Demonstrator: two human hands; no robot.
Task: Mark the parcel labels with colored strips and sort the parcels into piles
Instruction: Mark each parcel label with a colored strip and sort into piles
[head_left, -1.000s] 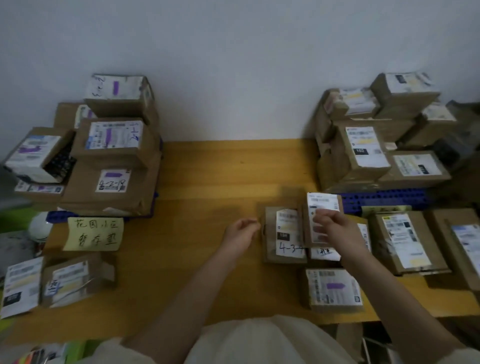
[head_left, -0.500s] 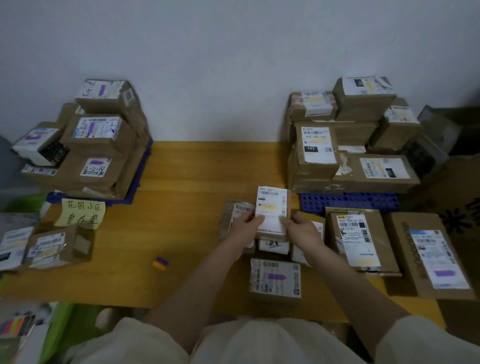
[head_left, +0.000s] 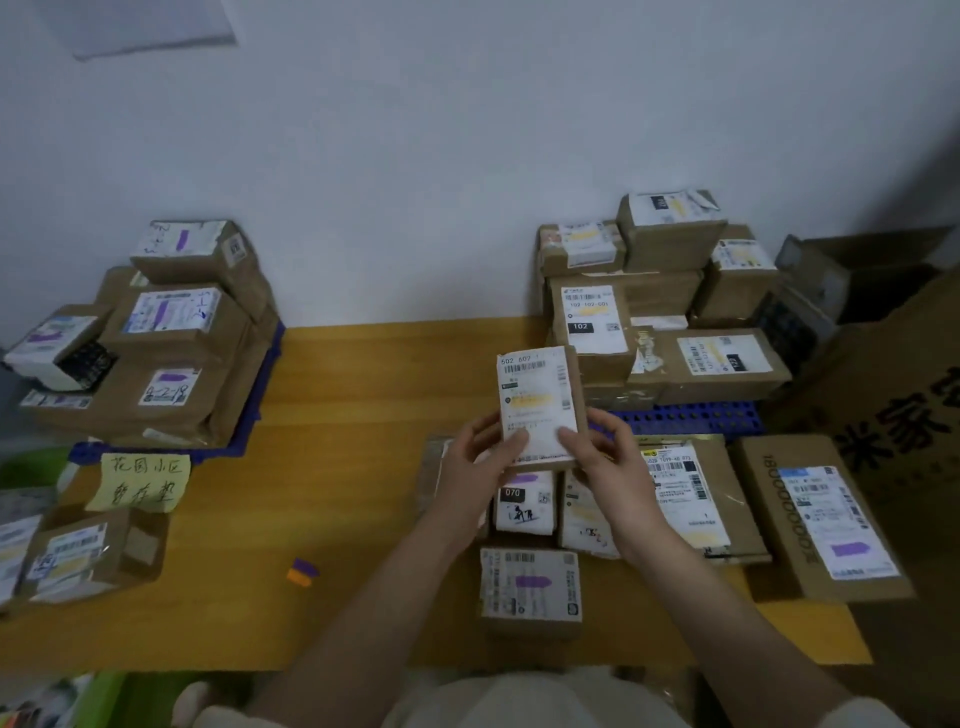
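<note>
Both hands held a small cardboard parcel (head_left: 540, 405) lifted above the right-centre of the wooden table (head_left: 363, 415). The left hand (head_left: 478, 467) gripped its lower left edge and the right hand (head_left: 602, 457) its lower right edge, fingers curled round it with thumbs on the label, which carried a yellow strip. Under the hands lay more parcels near the front edge, one with a purple strip (head_left: 530, 587) closest to that edge. Toward the back right corner rose a pile of yellow-marked parcels (head_left: 660, 312) on a blue pallet (head_left: 691, 415); at the back left edge stood a pile of purple-marked parcels (head_left: 166, 343) with a yellow handwritten note (head_left: 140, 480) before it. Bare tabletop ran between the piles, broken only by a small orange and purple strip pad (head_left: 301, 571) near the front edge
</note>
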